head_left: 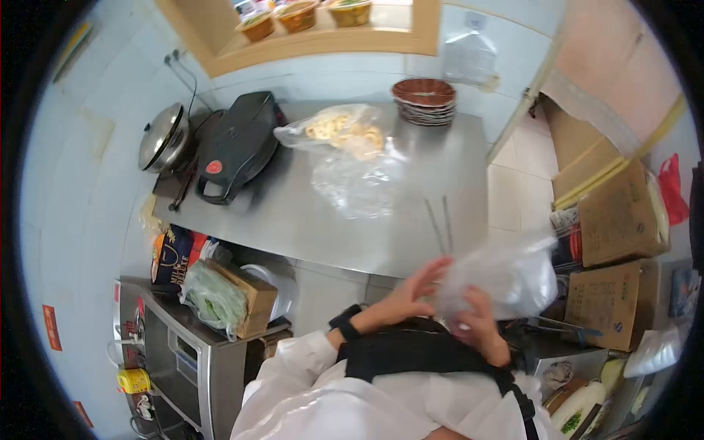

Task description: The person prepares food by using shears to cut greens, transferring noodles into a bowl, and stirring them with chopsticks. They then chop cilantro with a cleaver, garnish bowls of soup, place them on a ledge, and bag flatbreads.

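Observation:
My right hand (480, 326) is closed on the gathered end of a clear plastic bag (513, 277), which billows out to the right and is blurred. My left hand (422, 291) has its fingers apart beside the bag's left edge, with nothing visible in them. A pair of chopsticks (440, 226) lies on the steel table (293, 231) just beyond my hands. Farther back on the table are an open plastic bag with pale food pieces (345, 132) and a crumpled clear bag (356, 183).
A black electric griddle (242, 143) and a lidded pan (165, 138) stand at the left. Stacked brown bowls (424, 101) sit at the back. Cardboard boxes (616, 220) are on the right; a steel appliance (183, 352) is at lower left.

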A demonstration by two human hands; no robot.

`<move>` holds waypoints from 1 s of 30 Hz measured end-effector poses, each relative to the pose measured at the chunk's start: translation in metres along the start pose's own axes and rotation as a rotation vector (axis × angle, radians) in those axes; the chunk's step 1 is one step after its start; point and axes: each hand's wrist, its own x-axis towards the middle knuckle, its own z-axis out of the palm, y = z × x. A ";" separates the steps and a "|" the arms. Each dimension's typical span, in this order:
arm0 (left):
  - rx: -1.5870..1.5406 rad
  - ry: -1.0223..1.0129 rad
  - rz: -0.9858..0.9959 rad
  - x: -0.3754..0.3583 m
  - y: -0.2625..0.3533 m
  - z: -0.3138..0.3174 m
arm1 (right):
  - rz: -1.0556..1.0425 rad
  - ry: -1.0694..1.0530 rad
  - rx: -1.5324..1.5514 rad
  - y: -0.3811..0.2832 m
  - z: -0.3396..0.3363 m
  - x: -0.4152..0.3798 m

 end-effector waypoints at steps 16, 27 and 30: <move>0.372 0.983 -0.235 -0.137 -0.026 -0.307 | -0.096 -0.322 0.209 0.011 0.163 0.323; 1.041 1.019 -0.123 -0.043 0.112 -0.339 | 0.255 -0.914 -0.556 0.149 0.215 0.460; 1.163 1.005 0.221 0.029 0.138 -0.373 | -0.005 -0.680 -0.435 0.200 0.258 0.451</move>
